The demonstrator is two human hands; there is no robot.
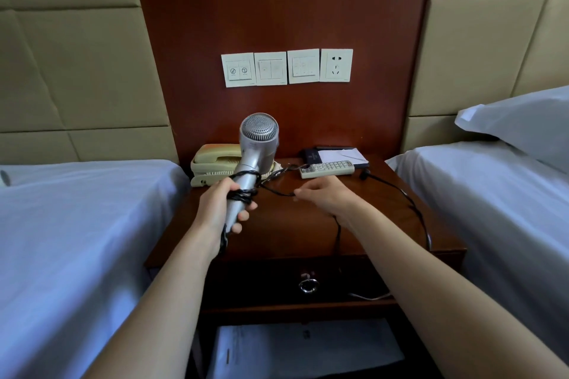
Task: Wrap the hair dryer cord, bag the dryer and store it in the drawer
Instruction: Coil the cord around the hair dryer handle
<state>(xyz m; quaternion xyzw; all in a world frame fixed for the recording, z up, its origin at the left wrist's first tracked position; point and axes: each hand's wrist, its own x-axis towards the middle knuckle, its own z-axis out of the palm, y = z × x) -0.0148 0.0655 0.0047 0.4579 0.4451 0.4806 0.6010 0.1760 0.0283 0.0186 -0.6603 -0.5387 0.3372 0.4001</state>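
- the nightstand stands between two beds, and its drawer in the front face is shut, its ring pull hanging at the middle of the front; storing is not yet begun, i judge.
- the hair dryer is held above the nightstand's left half, near the left edge, barrel up and handle slanting down toward the person; it touches nothing but the hand and its own cord.
- the cord is only partly wrapped: a few dark turns sit around the handle, one strand bridges to the other hand, and a long loose loop runs along the right side of the top toward the front right corner and sags over the front edge. the plug lies on the top near the back right, free of the wall socket.
- no bag can be told with certainty in view, so bagging looks wholly ahead; the task reads as early, mid-wrap.
- the left hand is closed around the dryer's handle below the turns, fingers curled at the butt.
- the right hand is just beside the dryer over the middle of the top, fingertips pinching the cord narrowly, the rest of the hand loose.
- a telephone sits at the back left corner behind the dryer, and a remote near the back edge.
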